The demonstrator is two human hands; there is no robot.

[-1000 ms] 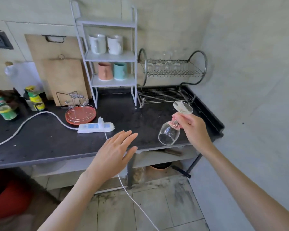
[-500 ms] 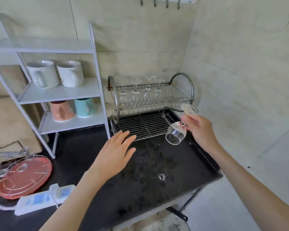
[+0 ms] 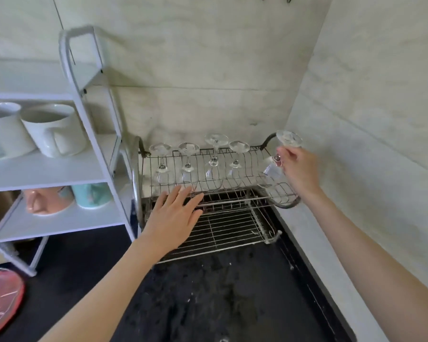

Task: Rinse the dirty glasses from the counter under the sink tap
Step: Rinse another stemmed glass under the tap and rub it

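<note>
Upside down, the wine glass [image 3: 276,161] hung at the right end of the dish rack [image 3: 215,193], its round foot uppermost and its bowl tilted down over the rack's top tier; whether the bowl touched the wires could not be told. The right hand [image 3: 298,170] held it by the stem, fingers pinched together around it just under the foot, the wrist coming in from the right of the rack. Four more stemmed glasses [image 3: 200,164] stood upturned in a row on the same top tier, to the left of the held one, feet up and bowls down between the wires. The left hand [image 3: 176,217] hovered flat in front of the rack's left half, palm down, fingers stretched out and slightly spread, empty, its fingertips near the front edge of the top tier. Below that tier the rack's lower grid was bare wire. The rack sat on a dark counter [image 3: 220,292] speckled with pale marks in front of it, in the corner of pale walls. Just left of the rack stood a white shelf unit [image 3: 59,169], touching or nearly touching it, with two white mugs [image 3: 35,132] on the upper shelf and a pink mug [image 3: 46,201] and a teal mug [image 3: 92,195] on the shelf beneath. Far left of the rack, at the lower edge, a red tray [image 3: 0,299] lay on the counter.
</note>
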